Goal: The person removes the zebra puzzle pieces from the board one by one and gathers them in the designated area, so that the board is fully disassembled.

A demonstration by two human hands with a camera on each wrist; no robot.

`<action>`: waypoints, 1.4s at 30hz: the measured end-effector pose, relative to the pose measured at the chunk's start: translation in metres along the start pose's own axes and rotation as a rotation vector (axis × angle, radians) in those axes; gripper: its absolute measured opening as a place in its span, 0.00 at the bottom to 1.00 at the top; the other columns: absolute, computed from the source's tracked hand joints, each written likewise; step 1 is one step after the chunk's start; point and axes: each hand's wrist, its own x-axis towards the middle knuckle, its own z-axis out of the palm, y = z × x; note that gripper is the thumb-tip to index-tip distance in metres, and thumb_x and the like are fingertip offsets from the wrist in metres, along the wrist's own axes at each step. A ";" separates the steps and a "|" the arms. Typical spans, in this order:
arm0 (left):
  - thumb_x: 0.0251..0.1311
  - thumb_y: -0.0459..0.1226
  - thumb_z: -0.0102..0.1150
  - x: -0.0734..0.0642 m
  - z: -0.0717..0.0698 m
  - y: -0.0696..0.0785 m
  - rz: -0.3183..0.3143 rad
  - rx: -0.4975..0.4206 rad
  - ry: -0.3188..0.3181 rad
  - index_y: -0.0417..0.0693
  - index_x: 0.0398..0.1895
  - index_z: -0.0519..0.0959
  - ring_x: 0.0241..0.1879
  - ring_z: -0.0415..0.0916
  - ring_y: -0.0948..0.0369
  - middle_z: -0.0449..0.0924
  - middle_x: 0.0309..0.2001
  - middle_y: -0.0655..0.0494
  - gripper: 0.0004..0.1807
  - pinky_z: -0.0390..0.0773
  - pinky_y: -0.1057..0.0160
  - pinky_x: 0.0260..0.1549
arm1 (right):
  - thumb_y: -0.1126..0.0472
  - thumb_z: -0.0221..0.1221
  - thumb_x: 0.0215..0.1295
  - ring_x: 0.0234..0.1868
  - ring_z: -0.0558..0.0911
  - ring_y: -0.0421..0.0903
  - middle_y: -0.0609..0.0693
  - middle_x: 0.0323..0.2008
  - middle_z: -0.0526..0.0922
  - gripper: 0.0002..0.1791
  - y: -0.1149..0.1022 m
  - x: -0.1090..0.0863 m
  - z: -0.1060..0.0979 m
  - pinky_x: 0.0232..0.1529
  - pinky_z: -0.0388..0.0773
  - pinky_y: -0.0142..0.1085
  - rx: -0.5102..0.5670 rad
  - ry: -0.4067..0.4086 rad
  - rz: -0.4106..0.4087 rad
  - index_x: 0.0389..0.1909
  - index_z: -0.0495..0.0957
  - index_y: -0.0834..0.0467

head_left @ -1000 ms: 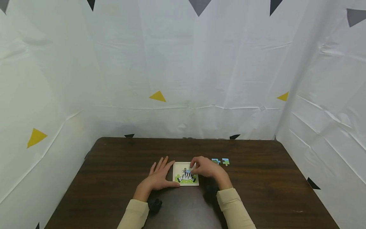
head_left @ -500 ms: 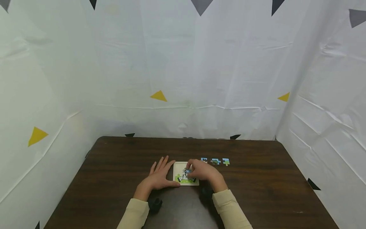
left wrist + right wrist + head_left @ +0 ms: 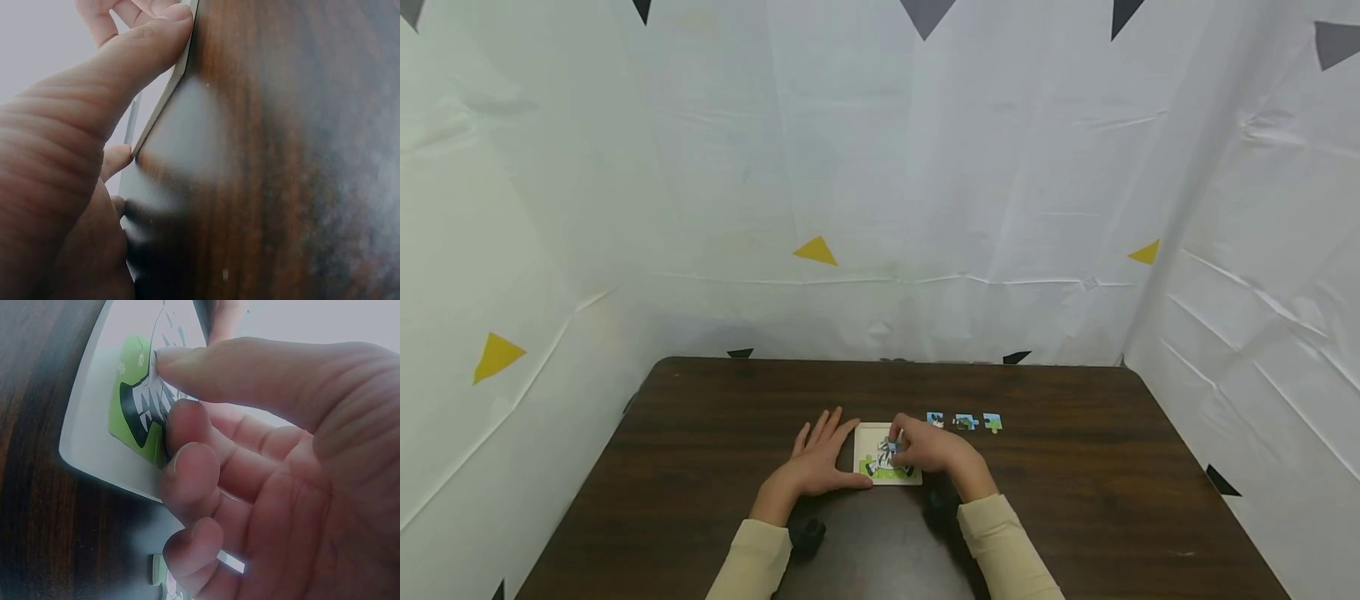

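A small square puzzle board (image 3: 872, 427) with a pale frame lies mid-table, with green and zebra-patterned pieces (image 3: 128, 425) set in it. My left hand (image 3: 812, 471) spreads straight fingers along its left side, the index fingertip at the far corner and the thumb on the near edge. Over the board, my right hand (image 3: 934, 448) pinches a puzzle piece (image 3: 894, 447) with light blue on it between thumb and fingers, low over the zebra picture. In the right wrist view, the thumb and fingertips cover most of that piece.
Three loose puzzle pieces lie in a row right of the board: a zebra-patterned one (image 3: 935, 418), a blue-and-green one (image 3: 966, 422) and another blue-and-green one (image 3: 992, 422). White sheeting (image 3: 880, 183) surrounds the dark wooden table (image 3: 1075, 467) at the back and sides.
My right hand has shifted left and slightly down over the board with its piece, uncovering the nearest loose piece. It holds nearly still over the last half second. The left hand stays put.
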 end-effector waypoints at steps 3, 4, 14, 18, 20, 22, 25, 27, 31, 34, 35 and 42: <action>0.51 0.73 0.73 0.000 -0.001 0.001 -0.002 -0.002 -0.001 0.60 0.89 0.55 0.89 0.30 0.44 0.37 0.90 0.48 0.66 0.29 0.31 0.82 | 0.64 0.67 0.74 0.26 0.71 0.44 0.48 0.28 0.75 0.14 0.000 0.001 0.000 0.30 0.69 0.37 0.008 0.006 -0.002 0.52 0.72 0.58; 0.51 0.73 0.73 0.000 -0.002 0.001 -0.001 0.000 -0.001 0.60 0.89 0.55 0.89 0.30 0.44 0.37 0.90 0.48 0.66 0.29 0.31 0.82 | 0.64 0.67 0.74 0.26 0.70 0.44 0.48 0.28 0.74 0.14 0.000 0.001 0.000 0.30 0.69 0.37 0.009 0.009 -0.003 0.52 0.72 0.58; 0.52 0.73 0.72 0.001 0.000 -0.001 -0.002 0.009 -0.016 0.62 0.89 0.54 0.89 0.30 0.45 0.36 0.90 0.49 0.65 0.30 0.32 0.83 | 0.61 0.69 0.73 0.26 0.73 0.45 0.49 0.30 0.77 0.13 0.001 0.000 0.000 0.29 0.71 0.39 -0.042 0.050 -0.012 0.48 0.74 0.56; 0.51 0.73 0.72 0.001 0.000 0.001 -0.002 0.005 -0.015 0.62 0.89 0.54 0.89 0.29 0.45 0.35 0.90 0.50 0.65 0.29 0.32 0.83 | 0.61 0.66 0.75 0.27 0.74 0.45 0.49 0.30 0.78 0.07 0.000 0.001 -0.002 0.28 0.72 0.39 -0.060 0.083 -0.025 0.45 0.76 0.56; 0.51 0.73 0.73 0.000 -0.001 0.002 -0.002 -0.001 -0.009 0.61 0.89 0.55 0.89 0.29 0.45 0.36 0.90 0.49 0.65 0.29 0.32 0.83 | 0.61 0.64 0.77 0.26 0.74 0.45 0.49 0.29 0.78 0.04 0.000 0.001 -0.004 0.28 0.72 0.38 -0.059 0.096 -0.038 0.44 0.78 0.55; 0.51 0.72 0.73 0.000 -0.001 0.002 -0.004 -0.004 -0.008 0.61 0.89 0.55 0.89 0.29 0.46 0.36 0.90 0.49 0.65 0.29 0.32 0.83 | 0.61 0.63 0.78 0.26 0.74 0.44 0.49 0.29 0.78 0.02 -0.001 0.001 -0.006 0.28 0.72 0.38 -0.058 0.104 -0.048 0.42 0.80 0.55; 0.52 0.72 0.73 0.000 -0.001 0.002 -0.006 -0.003 -0.005 0.61 0.88 0.55 0.89 0.30 0.45 0.36 0.90 0.49 0.65 0.30 0.32 0.83 | 0.60 0.62 0.79 0.26 0.74 0.43 0.48 0.29 0.78 0.04 -0.002 -0.001 -0.009 0.29 0.72 0.37 -0.058 0.100 -0.069 0.41 0.81 0.54; 0.52 0.72 0.73 0.000 -0.001 0.002 -0.008 -0.003 -0.005 0.61 0.89 0.55 0.89 0.30 0.45 0.36 0.90 0.49 0.65 0.30 0.32 0.83 | 0.59 0.62 0.80 0.27 0.74 0.43 0.48 0.30 0.79 0.04 -0.002 -0.002 -0.012 0.29 0.72 0.37 -0.050 0.092 -0.091 0.41 0.82 0.53; 0.52 0.71 0.74 0.000 -0.001 0.002 -0.006 -0.007 -0.001 0.60 0.88 0.55 0.89 0.30 0.45 0.37 0.90 0.48 0.65 0.30 0.32 0.83 | 0.59 0.61 0.80 0.29 0.75 0.42 0.47 0.32 0.81 0.06 -0.001 -0.006 -0.019 0.32 0.74 0.37 -0.004 0.076 -0.130 0.41 0.83 0.55; 0.51 0.71 0.74 -0.001 -0.002 0.004 -0.006 -0.007 0.001 0.60 0.88 0.56 0.89 0.30 0.44 0.37 0.90 0.48 0.65 0.30 0.31 0.83 | 0.60 0.61 0.79 0.31 0.76 0.42 0.47 0.33 0.82 0.06 0.000 -0.009 -0.024 0.34 0.74 0.36 0.036 0.073 -0.149 0.40 0.83 0.57; 0.51 0.71 0.74 -0.001 -0.002 0.004 -0.006 -0.005 0.000 0.60 0.88 0.56 0.89 0.30 0.44 0.37 0.90 0.48 0.65 0.30 0.31 0.83 | 0.61 0.61 0.79 0.32 0.76 0.42 0.48 0.33 0.83 0.06 0.001 -0.010 -0.025 0.35 0.74 0.36 0.051 0.070 -0.156 0.41 0.83 0.57; 0.52 0.71 0.74 -0.001 -0.001 0.002 -0.010 -0.015 -0.004 0.61 0.89 0.55 0.89 0.30 0.45 0.37 0.90 0.49 0.65 0.31 0.32 0.83 | 0.61 0.61 0.79 0.30 0.74 0.42 0.61 0.35 0.86 0.07 0.005 -0.017 -0.033 0.33 0.74 0.36 0.129 0.049 -0.187 0.42 0.83 0.61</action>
